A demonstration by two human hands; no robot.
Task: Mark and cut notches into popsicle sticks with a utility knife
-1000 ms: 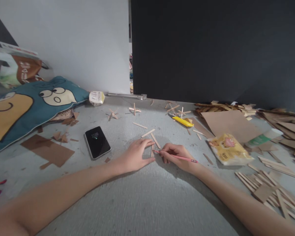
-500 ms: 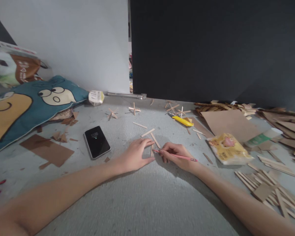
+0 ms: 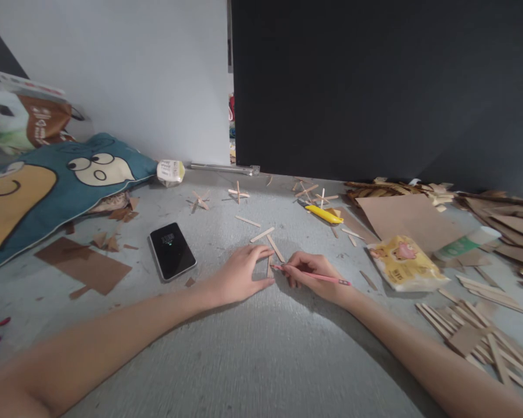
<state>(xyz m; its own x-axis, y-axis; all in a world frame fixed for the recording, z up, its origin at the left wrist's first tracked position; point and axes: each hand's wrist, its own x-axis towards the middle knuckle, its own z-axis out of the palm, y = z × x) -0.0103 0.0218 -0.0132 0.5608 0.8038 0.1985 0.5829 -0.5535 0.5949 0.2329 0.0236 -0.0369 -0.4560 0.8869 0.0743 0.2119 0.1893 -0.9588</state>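
Observation:
A pink pencil [image 3: 316,277] is in the grip of my right hand [image 3: 311,273], its tip pointing left at a short wooden craft stick [image 3: 269,267]. That stick lies on the table between the thumb and index finger of my left hand [image 3: 242,270], which seems to steady it at its two ends. Just beyond the fingers, a second craft stick [image 3: 275,248] slants away, and another craft stick [image 3: 262,234] lies close to its far end.
Left stands a black phone [image 3: 172,251], with cardboard [image 3: 85,265] and a blue cushion [image 3: 108,168] past it. A yellow cutter [image 3: 323,214] lies behind my right hand. To the right are a tissue pack [image 3: 405,263], a glue stick [image 3: 468,242] and piled craft sticks [image 3: 475,337]. Crossed-stick pieces [image 3: 238,193] stand behind.

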